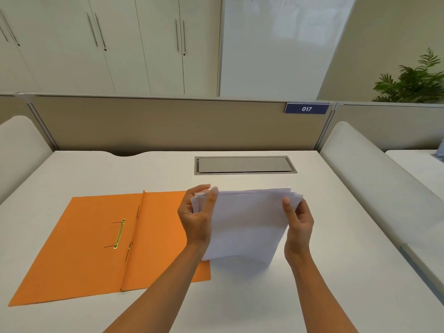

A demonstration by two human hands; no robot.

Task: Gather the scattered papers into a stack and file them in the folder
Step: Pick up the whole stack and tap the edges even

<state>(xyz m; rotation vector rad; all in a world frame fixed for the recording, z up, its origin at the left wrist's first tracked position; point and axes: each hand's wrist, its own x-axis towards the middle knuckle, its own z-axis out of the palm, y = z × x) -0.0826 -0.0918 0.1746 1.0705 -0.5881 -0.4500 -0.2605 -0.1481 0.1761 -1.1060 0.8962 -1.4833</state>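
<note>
A stack of white papers (247,219) is held upright and slightly tilted above the white desk, its lower edge near the desktop. My left hand (197,215) grips the stack's left edge, thumb in front. My right hand (298,224) grips the right edge. The sheets' top edges are slightly uneven. An orange folder (96,241) lies open and flat on the desk to the left, with a brass two-prong fastener (119,233) beside its spine. The folder's right flap lies partly under my left forearm.
The white desk (336,272) has a grey cable-tray lid (245,165) set in near its far edge. A beige partition with a blue "017" sign (306,108) stands behind. Padded side dividers flank the desk. A plant (415,80) stands at the far right.
</note>
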